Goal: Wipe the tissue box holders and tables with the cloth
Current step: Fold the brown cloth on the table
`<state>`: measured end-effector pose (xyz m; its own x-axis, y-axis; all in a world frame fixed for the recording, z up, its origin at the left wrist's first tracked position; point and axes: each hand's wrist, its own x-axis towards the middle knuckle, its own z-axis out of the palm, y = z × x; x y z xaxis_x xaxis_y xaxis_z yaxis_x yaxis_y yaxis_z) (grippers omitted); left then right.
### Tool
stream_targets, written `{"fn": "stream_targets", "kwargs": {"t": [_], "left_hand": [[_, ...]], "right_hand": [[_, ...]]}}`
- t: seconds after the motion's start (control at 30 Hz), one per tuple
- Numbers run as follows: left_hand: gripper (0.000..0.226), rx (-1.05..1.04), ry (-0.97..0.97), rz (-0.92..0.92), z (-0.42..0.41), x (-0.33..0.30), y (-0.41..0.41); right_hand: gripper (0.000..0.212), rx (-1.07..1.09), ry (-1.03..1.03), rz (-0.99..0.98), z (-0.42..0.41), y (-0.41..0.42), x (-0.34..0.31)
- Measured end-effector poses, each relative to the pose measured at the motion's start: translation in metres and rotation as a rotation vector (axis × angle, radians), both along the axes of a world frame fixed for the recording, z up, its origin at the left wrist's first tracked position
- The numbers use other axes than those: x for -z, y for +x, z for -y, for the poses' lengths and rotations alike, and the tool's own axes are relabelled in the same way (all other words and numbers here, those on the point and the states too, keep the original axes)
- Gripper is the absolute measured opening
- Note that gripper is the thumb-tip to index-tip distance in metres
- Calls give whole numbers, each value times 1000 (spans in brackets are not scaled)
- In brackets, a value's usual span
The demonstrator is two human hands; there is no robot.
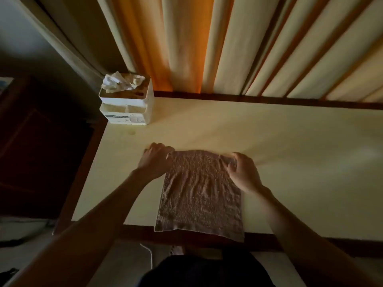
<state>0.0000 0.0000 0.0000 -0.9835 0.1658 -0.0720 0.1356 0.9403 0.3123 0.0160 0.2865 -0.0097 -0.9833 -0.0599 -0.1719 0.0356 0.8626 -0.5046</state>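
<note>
**What can't really be made out here**

The table (pixel 269 129) is cut off at the right edge. Label print on the tissue box holder (pixel 126 108), upper left, is too small to be read. The cloth's (pixel 199 195) far corners are hidden under fingers.

I see two bare forearms, no sleeves reaching the wrists, no watch, bracelet or ring that I can make out. The left hand (pixel 155 160) and right hand (pixel 243 172) are uncovered, no gloves. Below the near edge of the table (pixel 290 141), I make out dark clothing, navy or black, on the lap or torso; the dim light hides its detail.
</note>
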Motion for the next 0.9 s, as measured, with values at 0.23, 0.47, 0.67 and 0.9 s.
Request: {"fn": "stream_targets", "kwargs": {"t": [0.23, 0.47, 0.67, 0.9], "left_hand": [[20, 146, -26, 33, -5, -5, -22], [18, 100, -53, 109, -8, 7, -40], [17, 82, -67, 128, -50, 0, -65], [14, -67, 31, 197, -96, 4, -89]], "right_hand": [[30, 83, 92, -14, -4, -4, 9], [7, 148, 42, 1, -23, -29, 23], [10, 151, 76, -12, -65, -68, 18], [12, 96, -7, 8, -126, -122, 20]]}}
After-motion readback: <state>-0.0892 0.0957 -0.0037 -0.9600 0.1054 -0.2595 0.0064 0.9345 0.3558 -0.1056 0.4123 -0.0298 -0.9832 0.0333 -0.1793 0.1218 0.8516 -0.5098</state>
